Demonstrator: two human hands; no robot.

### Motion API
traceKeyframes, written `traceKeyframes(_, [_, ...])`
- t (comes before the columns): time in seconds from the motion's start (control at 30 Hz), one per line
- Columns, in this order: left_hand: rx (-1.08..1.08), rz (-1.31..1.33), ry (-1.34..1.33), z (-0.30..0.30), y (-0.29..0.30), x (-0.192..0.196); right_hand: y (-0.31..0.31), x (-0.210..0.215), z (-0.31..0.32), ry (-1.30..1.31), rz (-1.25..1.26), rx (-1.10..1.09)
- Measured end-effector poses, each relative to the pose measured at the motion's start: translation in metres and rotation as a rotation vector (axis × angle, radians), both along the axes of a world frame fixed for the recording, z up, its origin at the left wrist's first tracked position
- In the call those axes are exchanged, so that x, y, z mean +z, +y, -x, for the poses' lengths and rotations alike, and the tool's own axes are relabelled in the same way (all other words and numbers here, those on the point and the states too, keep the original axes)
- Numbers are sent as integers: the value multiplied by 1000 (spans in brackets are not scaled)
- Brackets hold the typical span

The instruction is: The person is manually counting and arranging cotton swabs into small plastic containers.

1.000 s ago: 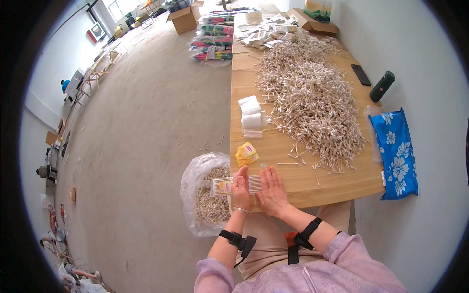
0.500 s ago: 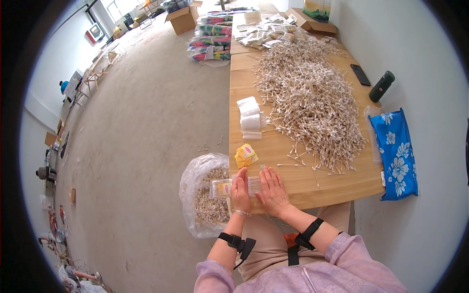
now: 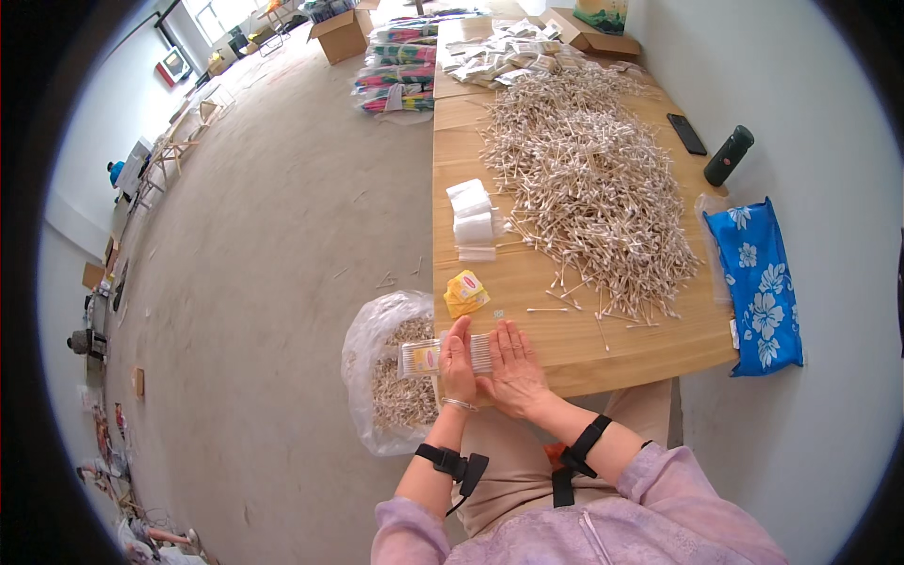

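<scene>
Steadying the packet (image 3: 409,361) with both hands, worked at the near left corner of the table (image 3: 612,363). Laid the left hand (image 3: 459,367) across the packet's middle, fingers straight and together, apparently to hold the row of swabs (image 3: 481,353) in line. Could not tell the left thumb's place, so could not call that grip a pinch or a mere press. Rested the right hand (image 3: 516,377) over the packet's right end, palm down, fingers extended and curled round nothing, perhaps to weigh that end down flat. Held both hands close together, with only a short stretch of swabs bare between them

Had the packet's left end, yellow card (image 3: 427,356) showing, out past the table's left edge, seemingly to give both palms firm support farther in. Had the bag (image 3: 363,386) of loose swabs below that edge, perhaps to be within easy reach. Had the cards (image 3: 465,294) just beyond the left hand and the sleeves (image 3: 471,224) farther up the same side, likely for short reaches. Had the pile (image 3: 593,179) beyond and to the right, seemingly to spare a working strip nearby. Had the phone (image 3: 686,134), bottle (image 3: 729,155) and blue pack (image 3: 758,287) along the wall (image 3: 819,188) side, presumably out of the hands' way
</scene>
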State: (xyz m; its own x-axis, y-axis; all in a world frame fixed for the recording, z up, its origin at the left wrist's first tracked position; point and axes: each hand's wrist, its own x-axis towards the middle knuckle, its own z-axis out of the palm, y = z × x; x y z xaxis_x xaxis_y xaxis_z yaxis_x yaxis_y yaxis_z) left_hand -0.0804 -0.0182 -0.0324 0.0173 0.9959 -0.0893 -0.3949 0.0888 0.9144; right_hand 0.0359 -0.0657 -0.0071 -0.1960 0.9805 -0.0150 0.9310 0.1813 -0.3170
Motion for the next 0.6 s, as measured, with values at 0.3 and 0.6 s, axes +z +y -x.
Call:
traceKeyframes(0.3, [42, 20, -16, 0, 0, -5, -1, -4, 3, 15, -22, -15])
traceKeyframes(0.6, [46, 49, -31, 0, -1, -4, 1, -7, 7, 86, -24, -68])
